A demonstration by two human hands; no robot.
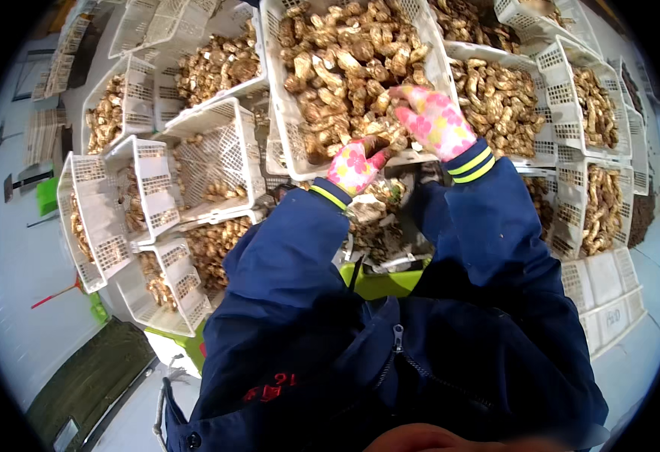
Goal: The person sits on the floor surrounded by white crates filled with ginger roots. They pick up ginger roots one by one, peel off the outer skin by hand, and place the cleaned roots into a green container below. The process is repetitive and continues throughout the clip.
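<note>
Brown mushrooms [358, 62] with thick pale stems fill a white perforated plastic crate [293, 138] in front of me. My left hand [355, 166], in a pink flower-patterned glove, is at the crate's near edge, its fingers curled at the mushrooms. Farther right, my right hand [434, 121] in a matching glove reaches over the near right corner, fingertips among the mushrooms. Whether either hand grips one cannot be told. Below the crate, between my forearms, trimmings and debris [378, 231] lie in a container with a green rim [383, 282].
More white crates with mushrooms surround me, among them a sparsely filled crate [211, 152] at left and a fuller crate [496, 107] at right. A stack of white crates [609, 299] stands at lower right. A red-handled tool [55, 294] lies on the floor at left.
</note>
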